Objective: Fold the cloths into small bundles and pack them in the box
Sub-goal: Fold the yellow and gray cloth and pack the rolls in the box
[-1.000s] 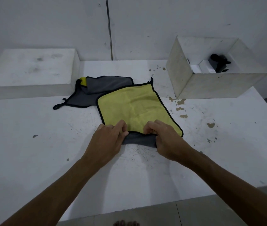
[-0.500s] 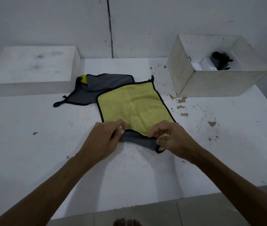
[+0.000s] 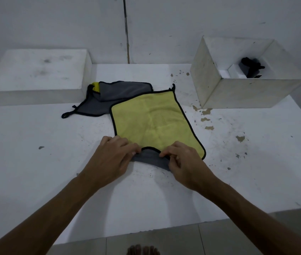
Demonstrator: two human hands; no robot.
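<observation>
A yellow cloth (image 3: 153,120) with black trim lies spread flat on the white table (image 3: 238,162), its grey underside turned up along the near edge. My left hand (image 3: 111,159) pinches that near edge on the left, and my right hand (image 3: 184,162) pinches it on the right. Behind it, at the left, a second cloth (image 3: 109,96) lies crumpled with its grey side up and a yellow corner showing. The open white box (image 3: 238,92) stands at the back right, with small white pieces and a dark object inside.
A closed white block (image 3: 33,76) sits at the back left against the wall. Paint chips mark the table right of the yellow cloth. The table's front edge runs just below my forearms, with floor tiles and toes beneath.
Both hands have kept hold of the near edge and rolled it a little further over the yellow face. The cloth's near right corner, lifted half a second ago, lies flat again.
</observation>
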